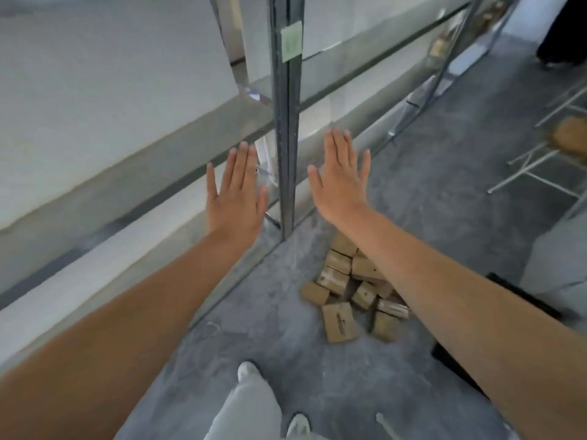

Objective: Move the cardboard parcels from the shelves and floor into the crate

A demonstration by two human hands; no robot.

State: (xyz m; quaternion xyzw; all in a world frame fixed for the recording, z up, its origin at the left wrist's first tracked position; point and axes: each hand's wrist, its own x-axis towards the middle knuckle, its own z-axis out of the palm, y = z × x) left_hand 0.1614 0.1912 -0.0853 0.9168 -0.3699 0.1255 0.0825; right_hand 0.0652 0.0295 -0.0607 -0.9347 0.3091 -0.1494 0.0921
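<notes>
**Both hands empty, parcel heap right under my right arm**

The fingers of my left hand are straight and spread, gripping nothing. Same on the right hand: flat palm, splayed out, empty. Both hands are held palm-down, one on either side of the metal shelf upright. The left one hangs over the front edge of the shelf and the right one over open floor.

The parcels are well below the hands. They're a loose heap of small cardboard boxes on the floor, just beside the foot of the upright and partly hidden by my right forearm. The shelf boards nearest me show no parcels that I can see.

My read on handling: they look small, light and fairly stiff, so a one-hand grab per box should work. I'd put the thumb on one side face and the fingers on the opposite one. A few seem to have tape across them, which might be a bit slick, so I'd go for bare cardboard. They're tumbled at odd angles and leaning on each other, so I'd take the outer, loose ones first or the rest may slide.

There's a dark shape on the floor to the right. I can't tell if that's the crate.
</notes>
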